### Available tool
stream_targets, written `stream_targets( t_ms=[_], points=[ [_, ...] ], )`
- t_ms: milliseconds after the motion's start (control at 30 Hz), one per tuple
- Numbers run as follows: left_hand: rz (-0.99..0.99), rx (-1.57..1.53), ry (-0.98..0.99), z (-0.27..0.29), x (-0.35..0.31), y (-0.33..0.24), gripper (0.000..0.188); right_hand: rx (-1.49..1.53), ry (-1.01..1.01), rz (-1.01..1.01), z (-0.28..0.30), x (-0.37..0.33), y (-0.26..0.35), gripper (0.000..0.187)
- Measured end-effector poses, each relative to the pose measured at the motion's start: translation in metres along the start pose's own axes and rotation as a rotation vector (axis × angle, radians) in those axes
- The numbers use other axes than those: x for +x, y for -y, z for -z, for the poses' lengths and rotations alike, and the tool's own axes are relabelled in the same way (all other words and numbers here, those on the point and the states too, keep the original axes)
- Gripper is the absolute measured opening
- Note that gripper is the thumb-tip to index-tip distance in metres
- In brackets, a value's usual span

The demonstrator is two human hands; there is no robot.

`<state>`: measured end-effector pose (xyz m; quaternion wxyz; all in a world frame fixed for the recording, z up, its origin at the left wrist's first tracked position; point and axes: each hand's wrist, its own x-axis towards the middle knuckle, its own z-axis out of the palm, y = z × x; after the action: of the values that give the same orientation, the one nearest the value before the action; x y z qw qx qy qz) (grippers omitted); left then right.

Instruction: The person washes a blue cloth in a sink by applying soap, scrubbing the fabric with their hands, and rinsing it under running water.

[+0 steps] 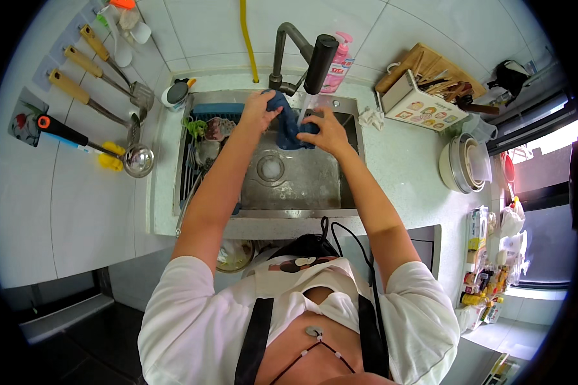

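Observation:
A wet dark blue cloth [286, 122] hangs between my hands over the far part of the steel sink [308, 186]. My left hand [260, 110] grips its upper left part, fingers closed round it. At the cloth's lower right edge, my right hand [326, 131] pinches the fabric, thumb and fingers curled. Above them stands the dark grey faucet [320, 64], with a thin stream of water falling by the cloth and my right fingers. Below the cloth, the round drain [270, 168] shows in the sink floor.
A blue-grey rack [228, 110] with greens and other food fills the sink's left side. Behind the faucet stands a pink pump bottle [338, 67]. A utensil holder [424, 106] and stacked bowls [456, 163] occupy the right counter. Ladles and spatulas [87, 93] hang on the left wall.

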<state>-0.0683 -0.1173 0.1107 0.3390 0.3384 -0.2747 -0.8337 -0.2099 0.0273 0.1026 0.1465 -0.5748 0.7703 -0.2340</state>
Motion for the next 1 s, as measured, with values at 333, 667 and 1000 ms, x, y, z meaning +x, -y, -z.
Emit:
stream_targets(
  t_ms=[333, 667, 1000],
  points=[
    [0.152, -0.324, 0.205, -0.038, -0.009, 0.012, 0.016, 0.53, -0.006, 0.002, -0.06, 0.028, -0.022, 0.062],
    [0.097, -0.284, 0.061, 0.013, 0.015, -0.004, 0.032, 0.796, 0.165, -0.251, -0.028, 0.029, -0.019, 0.037],
    [0.276, 0.416, 0.124, 0.042, 0.017, 0.05, 0.054, -0.309, -0.031, 0.118, 0.011, 0.027, 0.004, 0.038]
  ],
)
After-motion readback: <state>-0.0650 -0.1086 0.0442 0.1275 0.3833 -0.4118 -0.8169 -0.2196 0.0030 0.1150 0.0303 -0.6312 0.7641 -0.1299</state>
